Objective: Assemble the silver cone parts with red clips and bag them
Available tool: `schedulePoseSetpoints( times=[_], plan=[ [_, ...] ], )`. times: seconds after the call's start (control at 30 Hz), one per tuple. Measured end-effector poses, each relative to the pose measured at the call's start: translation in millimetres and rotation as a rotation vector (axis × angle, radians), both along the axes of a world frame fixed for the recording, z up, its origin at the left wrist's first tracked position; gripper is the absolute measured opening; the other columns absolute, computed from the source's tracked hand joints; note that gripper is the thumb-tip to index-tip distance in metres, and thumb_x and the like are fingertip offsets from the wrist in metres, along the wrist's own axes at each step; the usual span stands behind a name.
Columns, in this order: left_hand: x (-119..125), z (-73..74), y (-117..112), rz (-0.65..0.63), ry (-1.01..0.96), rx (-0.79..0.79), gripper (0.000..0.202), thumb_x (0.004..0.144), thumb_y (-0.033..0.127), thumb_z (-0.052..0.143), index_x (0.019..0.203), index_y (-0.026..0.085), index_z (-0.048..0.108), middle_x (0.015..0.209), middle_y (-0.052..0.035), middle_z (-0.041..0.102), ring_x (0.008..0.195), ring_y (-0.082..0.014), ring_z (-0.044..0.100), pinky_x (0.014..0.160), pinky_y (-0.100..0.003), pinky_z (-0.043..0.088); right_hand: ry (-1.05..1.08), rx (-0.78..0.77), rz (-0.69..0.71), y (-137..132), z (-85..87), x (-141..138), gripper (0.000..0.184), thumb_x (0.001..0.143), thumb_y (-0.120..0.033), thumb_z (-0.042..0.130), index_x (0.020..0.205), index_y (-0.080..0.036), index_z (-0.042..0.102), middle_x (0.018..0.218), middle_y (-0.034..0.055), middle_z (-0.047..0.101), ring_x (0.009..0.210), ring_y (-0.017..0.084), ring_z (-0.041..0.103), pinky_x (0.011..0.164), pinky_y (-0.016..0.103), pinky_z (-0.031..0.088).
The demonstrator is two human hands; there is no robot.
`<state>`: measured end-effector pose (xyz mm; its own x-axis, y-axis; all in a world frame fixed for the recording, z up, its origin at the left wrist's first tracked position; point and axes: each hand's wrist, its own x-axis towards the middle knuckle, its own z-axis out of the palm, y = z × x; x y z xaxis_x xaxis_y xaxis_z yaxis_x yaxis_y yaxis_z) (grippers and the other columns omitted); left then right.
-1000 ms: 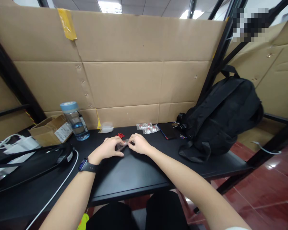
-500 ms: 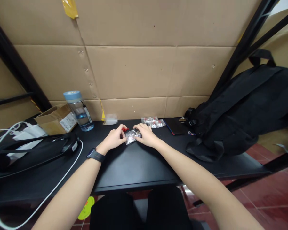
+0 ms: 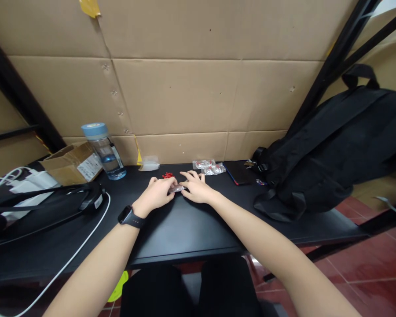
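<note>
Between my hands is a small clear plastic packet [image 3: 177, 189], mostly covered by fingers, so its contents cannot be made out. My left hand [image 3: 157, 192], below a wrist with a dark watch [image 3: 131, 216], pinches the packet's left side. My right hand [image 3: 197, 187] grips its right end between thumb and forefinger, the other fingers stretched forward. Just beyond the left fingertips lies a little heap of red pieces [image 3: 168, 175]. Farther back on the black table [image 3: 191, 229], several clear packets [image 3: 209, 167] with red bits inside lie together.
A water bottle [image 3: 104, 152], an opened cardboard box [image 3: 73, 164] and a black bag [image 3: 53, 207] with white chargers and a cable stand at left. A flat plastic bag [image 3: 149, 163] lies by the cardboard wall. At right are a dark notebook-like item [image 3: 239, 173] and a black backpack [image 3: 336, 145].
The packet, earlier lying flat with its silvery face showing, is now tilted and mostly covered by fingers. My left hand has turned over it, and more of the red heap shows.
</note>
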<state>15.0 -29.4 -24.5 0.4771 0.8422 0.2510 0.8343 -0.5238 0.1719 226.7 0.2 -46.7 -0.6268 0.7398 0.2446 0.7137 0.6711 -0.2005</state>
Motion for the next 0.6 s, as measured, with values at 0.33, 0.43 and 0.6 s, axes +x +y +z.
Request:
schedulePoseSetpoints(
  times=[0.33, 0.43, 0.6],
  plan=[
    [-16.3, 10.0, 6.6, 0.101, -0.165, 0.088, 0.027, 0.092, 0.022, 0.054, 0.118, 0.032, 0.055, 0.099, 0.0016, 0.08, 0.094, -0.0232, 0.073, 0.095, -0.04, 0.032, 0.231, -0.081, -0.027, 3.4, -0.8, 0.3, 0.02, 0.094, -0.039, 0.065, 0.107, -0.029, 0.075, 0.151, 0.0071, 0.05, 0.136, 0.034, 0.036, 0.101, 0.059, 0.033],
    [-13.1, 15.2, 4.7, 0.075, -0.306, 0.057, 0.028, 0.091, 0.028, 0.058, 0.119, 0.03, 0.054, 0.093, 0.0028, 0.08, 0.099, -0.0225, 0.074, 0.1, -0.039, 0.035, 0.332, -0.116, -0.028, 5.5, 1.3, 1.2, 0.02, 0.095, -0.04, 0.063, 0.105, -0.029, 0.076, 0.147, 0.0062, 0.054, 0.133, 0.034, 0.04, 0.101, 0.058, 0.035],
    [-13.5, 16.0, 6.8, 0.083, -0.454, 0.051, 0.032, 0.09, 0.036, 0.061, 0.12, 0.028, 0.054, 0.087, 0.0022, 0.079, 0.093, -0.0213, 0.075, 0.099, -0.036, 0.042, 0.463, -0.183, 0.072, 15.0, 0.4, 8.3, 0.019, 0.094, -0.04, 0.066, 0.094, -0.026, 0.079, 0.135, 0.0061, 0.062, 0.125, 0.028, 0.052, 0.107, 0.05, 0.037]
  ],
)
